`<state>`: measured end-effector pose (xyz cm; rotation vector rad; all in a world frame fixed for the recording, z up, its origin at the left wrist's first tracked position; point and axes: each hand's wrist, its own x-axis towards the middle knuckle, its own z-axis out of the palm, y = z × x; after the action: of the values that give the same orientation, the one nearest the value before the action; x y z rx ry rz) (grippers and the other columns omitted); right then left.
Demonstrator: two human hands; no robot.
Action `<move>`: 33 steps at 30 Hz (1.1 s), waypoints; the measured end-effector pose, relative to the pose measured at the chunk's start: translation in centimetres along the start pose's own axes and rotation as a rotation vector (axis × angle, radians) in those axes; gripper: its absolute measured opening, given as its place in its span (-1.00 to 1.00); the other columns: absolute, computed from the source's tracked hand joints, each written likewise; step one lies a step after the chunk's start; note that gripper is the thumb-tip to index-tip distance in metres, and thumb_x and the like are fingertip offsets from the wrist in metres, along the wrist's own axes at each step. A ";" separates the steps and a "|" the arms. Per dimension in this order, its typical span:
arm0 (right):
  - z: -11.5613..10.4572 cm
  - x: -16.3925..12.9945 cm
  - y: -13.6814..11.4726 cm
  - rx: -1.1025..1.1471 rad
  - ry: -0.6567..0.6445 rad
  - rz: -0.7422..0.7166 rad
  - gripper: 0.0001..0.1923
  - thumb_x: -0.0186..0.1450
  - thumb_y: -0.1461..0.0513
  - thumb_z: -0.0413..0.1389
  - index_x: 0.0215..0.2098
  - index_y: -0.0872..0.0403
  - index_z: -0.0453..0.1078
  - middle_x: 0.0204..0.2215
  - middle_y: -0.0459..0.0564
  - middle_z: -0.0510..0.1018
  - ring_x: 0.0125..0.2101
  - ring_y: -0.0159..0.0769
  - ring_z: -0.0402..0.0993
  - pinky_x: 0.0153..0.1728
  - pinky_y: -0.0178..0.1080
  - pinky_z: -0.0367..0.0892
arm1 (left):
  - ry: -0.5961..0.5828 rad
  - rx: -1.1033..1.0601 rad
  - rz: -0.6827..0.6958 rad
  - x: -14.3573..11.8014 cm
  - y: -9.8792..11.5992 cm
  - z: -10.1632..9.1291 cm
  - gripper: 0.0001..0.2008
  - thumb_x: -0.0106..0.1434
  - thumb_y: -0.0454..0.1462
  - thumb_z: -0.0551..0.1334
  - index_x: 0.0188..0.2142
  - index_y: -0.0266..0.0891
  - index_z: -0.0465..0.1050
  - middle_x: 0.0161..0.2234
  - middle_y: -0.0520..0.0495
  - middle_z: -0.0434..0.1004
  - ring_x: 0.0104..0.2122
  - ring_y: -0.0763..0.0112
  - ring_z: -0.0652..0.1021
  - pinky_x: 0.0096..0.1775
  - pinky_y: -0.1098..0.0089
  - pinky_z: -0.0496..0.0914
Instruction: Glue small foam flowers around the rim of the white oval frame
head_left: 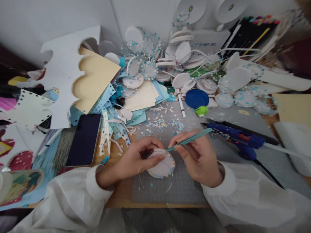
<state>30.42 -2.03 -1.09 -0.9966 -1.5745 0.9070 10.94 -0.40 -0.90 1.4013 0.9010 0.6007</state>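
My left hand point(137, 157) grips a small white round disc point(162, 165) with blue confetti bits along its edge, held just above the grey cutting mat point(189, 181). My right hand point(198, 155) holds teal tweezers point(189, 139), whose tips touch the top of the disc near my left thumb. A clear round ring point(155, 184) lies on the mat under the disc. Loose blue and white confetti point(165, 124) is scattered on the mat just beyond my hands.
A dark phone point(84, 139) lies at left beside paper strips. A blue glue gun point(239, 140) rests at right, its cable trailing. A blue lid point(196, 98), green cap point(201, 111), white pen point(181, 105) and a pile of decorated discs point(145, 64) sit behind.
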 end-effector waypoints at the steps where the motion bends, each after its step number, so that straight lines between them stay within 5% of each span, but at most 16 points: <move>1: 0.0 0.0 0.0 0.002 -0.005 -0.004 -0.89 0.30 0.33 0.06 -0.22 0.02 0.26 -0.34 -0.04 0.45 -0.32 -0.29 0.49 -0.31 -0.17 0.44 | -0.002 -0.008 0.000 0.0 0.0 0.0 -0.81 0.22 -0.23 0.27 -0.22 -0.29 0.38 -0.40 -0.02 0.45 -0.47 0.50 0.46 -0.46 0.53 0.31; 15: 0.0 -0.4 -0.1 0.036 -0.032 -0.010 -0.82 0.28 0.37 0.05 -0.18 0.00 0.25 -0.32 -0.02 0.47 -0.31 -0.30 0.49 -0.30 -0.19 0.41 | -0.017 -0.037 0.003 0.0 0.1 0.1 -0.82 0.24 -0.23 0.25 -0.26 -0.32 0.36 -0.51 0.04 0.36 -0.55 0.57 0.35 -0.53 0.57 0.20; 25: 0.1 -0.4 0.0 0.078 -0.039 0.016 -0.81 0.29 0.37 0.05 -0.18 -0.01 0.26 -0.31 -0.01 0.46 -0.30 -0.28 0.49 -0.29 -0.16 0.40 | -0.007 -0.065 0.038 0.0 -0.1 0.0 -0.87 0.24 -0.28 0.25 -0.26 -0.31 0.37 -0.41 0.00 0.41 -0.49 0.58 0.39 -0.49 0.59 0.24; 33: 0.2 0.1 -0.2 0.144 0.060 -0.042 -0.80 0.26 0.41 0.06 -0.20 0.03 0.30 -0.32 -0.05 0.40 -0.28 -0.30 0.48 -0.27 -0.18 0.40 | -0.011 -0.150 0.029 0.0 -0.2 0.0 -0.86 0.25 -0.28 0.25 -0.26 -0.30 0.33 -0.44 0.02 0.42 -0.50 0.60 0.40 -0.49 0.61 0.26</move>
<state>30.14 -2.06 -0.89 -0.8790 -1.4533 0.9389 10.91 -0.45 -1.05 1.2834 0.8113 0.6683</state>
